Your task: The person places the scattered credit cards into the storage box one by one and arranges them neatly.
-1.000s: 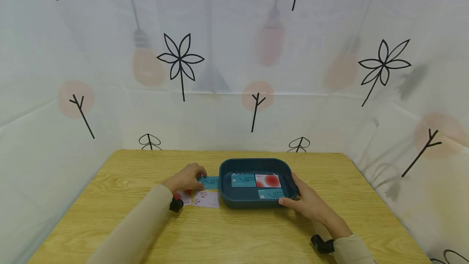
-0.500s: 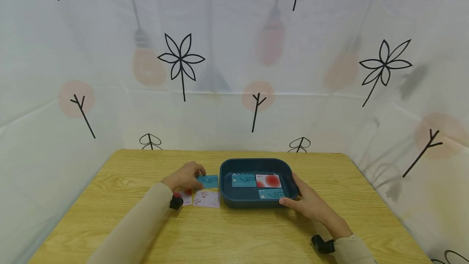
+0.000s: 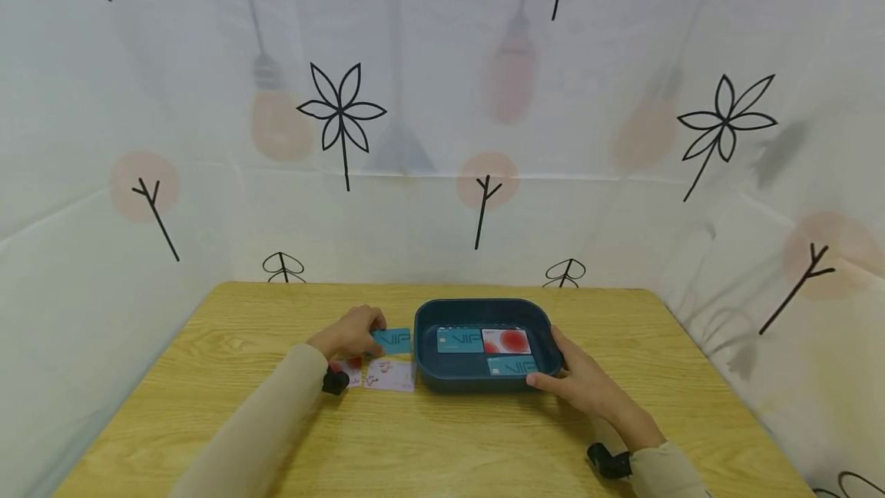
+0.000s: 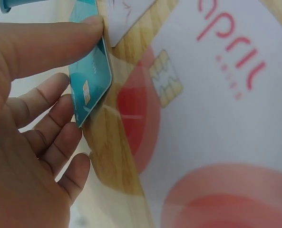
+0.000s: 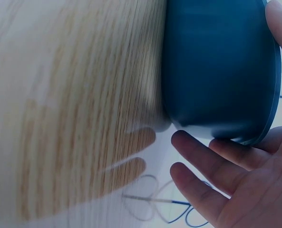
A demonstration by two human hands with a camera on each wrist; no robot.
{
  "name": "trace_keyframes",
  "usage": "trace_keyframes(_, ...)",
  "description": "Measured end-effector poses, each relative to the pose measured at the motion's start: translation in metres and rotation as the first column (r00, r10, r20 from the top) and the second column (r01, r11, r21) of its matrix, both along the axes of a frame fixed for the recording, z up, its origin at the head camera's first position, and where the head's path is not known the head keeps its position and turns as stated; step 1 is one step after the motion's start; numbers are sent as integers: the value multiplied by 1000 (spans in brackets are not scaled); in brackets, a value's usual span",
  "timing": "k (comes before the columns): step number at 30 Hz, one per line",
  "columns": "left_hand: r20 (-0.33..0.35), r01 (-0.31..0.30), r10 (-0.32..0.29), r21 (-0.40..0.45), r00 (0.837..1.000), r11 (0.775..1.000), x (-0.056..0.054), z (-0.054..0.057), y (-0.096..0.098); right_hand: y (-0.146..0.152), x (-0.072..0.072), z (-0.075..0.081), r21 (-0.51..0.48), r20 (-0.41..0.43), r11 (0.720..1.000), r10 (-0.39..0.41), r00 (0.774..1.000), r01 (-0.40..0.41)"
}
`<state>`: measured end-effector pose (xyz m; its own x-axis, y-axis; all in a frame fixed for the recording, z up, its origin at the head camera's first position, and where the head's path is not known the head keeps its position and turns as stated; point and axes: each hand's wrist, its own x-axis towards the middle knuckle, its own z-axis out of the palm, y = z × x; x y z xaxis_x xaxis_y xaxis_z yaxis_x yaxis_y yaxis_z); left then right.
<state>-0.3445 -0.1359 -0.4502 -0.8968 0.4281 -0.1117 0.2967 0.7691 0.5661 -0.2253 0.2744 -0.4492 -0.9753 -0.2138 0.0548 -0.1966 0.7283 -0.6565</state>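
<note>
My left hand (image 3: 349, 334) pinches a teal VIP card (image 3: 392, 341) by its edges, just left of a dark blue bin (image 3: 477, 385). In the left wrist view the thumb lies along one edge of the teal card (image 4: 91, 71) and the fingers meet the other. My right hand (image 3: 581, 375) holds the bin at its right end, thumb at the near side and fingers along the outer wall. In the bin lie two teal VIP cards (image 3: 459, 340) and a white card with red circles (image 3: 507, 341).
A pale card with a flower print (image 3: 389, 375) lies on the wooden table (image 3: 442, 444) near the bin's left side. Beside it is a white and red card (image 4: 217, 118), partly covered by the left wrist in the head view. A patterned white cloth (image 3: 415, 229) hangs behind the table.
The teal card in my left hand has shifted slightly left and back, leaving a little gap before the bin. My right hand and the bin stay nearly in place.
</note>
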Motion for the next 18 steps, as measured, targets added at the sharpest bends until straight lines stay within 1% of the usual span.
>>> trace_keyframes(8,-11,-1,2,49,1000,999,5,0,-1,-1,1,0,-5,-2,1000,-1,1000,1)
trace_keyframes(12,-3,-14,15,68,1000,998,7,0,-2,-1,1,1,4,-7,1000,5,1000,-5)
trace_keyframes(15,5,-25,25,75,1000,997,8,-1,-3,-1,1,1,4,-7,1000,5,1000,-5)
trace_keyframes(18,-1,-18,18,76,1000,997,8,-2,-5,-1,1,1,-2,-4,1000,5,1000,-5)
